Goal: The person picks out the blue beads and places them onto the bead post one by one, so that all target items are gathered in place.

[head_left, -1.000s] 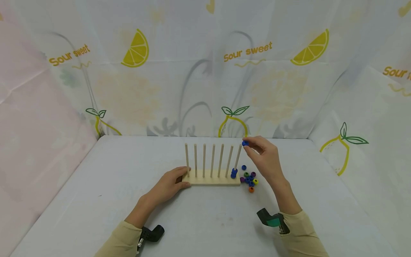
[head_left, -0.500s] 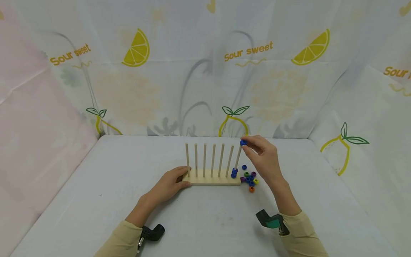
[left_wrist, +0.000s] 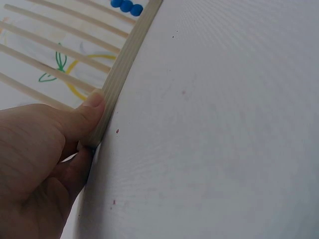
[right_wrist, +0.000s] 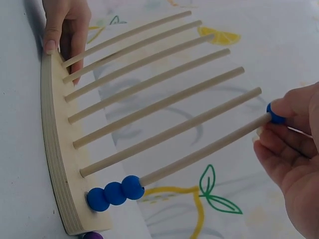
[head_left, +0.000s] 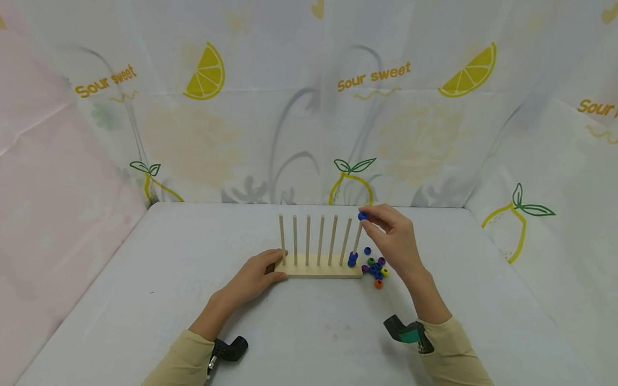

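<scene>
A wooden peg board (head_left: 318, 272) with a row of upright pegs stands on the table. Its left end is gripped by my left hand (head_left: 253, 276), thumb on the front edge and fingers behind, as the left wrist view (left_wrist: 45, 149) also shows. Three blue beads (right_wrist: 115, 193) are stacked at the foot of the rightmost peg (right_wrist: 204, 150). At the top of that peg my right hand (head_left: 393, 236) pinches another blue bead (right_wrist: 275, 114) between thumb and fingers. In the right wrist view the peg's tip meets this bead.
Loose beads in blue, green, purple, yellow and orange lie in a cluster right of the board, among them an orange bead (head_left: 379, 284) nearest me. One blue bead (head_left: 368, 251) sits apart behind them. A white cloth covers the table (head_left: 309, 332); a printed curtain (head_left: 270, 107) hangs behind.
My right hand has moved slightly left, bringing the pinched blue bead from beside the rightmost peg onto its tip. The left hand stays on the board's end.
</scene>
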`<state>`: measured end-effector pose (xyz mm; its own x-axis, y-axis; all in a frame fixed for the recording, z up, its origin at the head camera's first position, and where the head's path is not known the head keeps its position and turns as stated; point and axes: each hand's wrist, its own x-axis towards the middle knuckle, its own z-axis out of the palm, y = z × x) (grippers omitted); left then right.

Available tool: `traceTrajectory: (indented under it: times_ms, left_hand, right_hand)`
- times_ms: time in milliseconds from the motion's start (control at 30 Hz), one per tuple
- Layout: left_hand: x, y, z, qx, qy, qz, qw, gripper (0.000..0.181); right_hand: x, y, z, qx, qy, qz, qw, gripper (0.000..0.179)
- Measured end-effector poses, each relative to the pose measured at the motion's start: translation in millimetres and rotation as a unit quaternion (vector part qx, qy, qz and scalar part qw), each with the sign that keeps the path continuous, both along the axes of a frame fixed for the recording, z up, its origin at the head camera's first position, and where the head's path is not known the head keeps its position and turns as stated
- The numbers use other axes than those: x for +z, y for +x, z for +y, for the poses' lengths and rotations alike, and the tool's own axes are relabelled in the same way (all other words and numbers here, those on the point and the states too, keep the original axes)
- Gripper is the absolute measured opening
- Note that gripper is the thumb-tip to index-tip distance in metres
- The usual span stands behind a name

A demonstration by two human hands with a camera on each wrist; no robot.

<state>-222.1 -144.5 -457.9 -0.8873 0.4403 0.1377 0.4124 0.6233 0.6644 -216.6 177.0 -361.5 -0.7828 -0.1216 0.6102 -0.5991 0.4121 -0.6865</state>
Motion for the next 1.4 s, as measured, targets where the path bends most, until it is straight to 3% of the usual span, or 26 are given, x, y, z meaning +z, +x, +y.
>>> traceTrajectory:
  times_ms: [467,1400]
  left_hand:
    - [1.0,0.1,-0.5,0.004,0.007,-0.016,0.9998,0.058]
    - [-1.8,-0.6,-0.3,0.006,0.005,-0.007,0.9999,0.057]
  right_hand:
    - [-4.3,-1.6,0.3,-0.005,0.001,-0.014,0.9999,0.022]
    - [-6.8,-1.1,-0.1,-0.019,0.039,-0.038,0.9983,0.017]
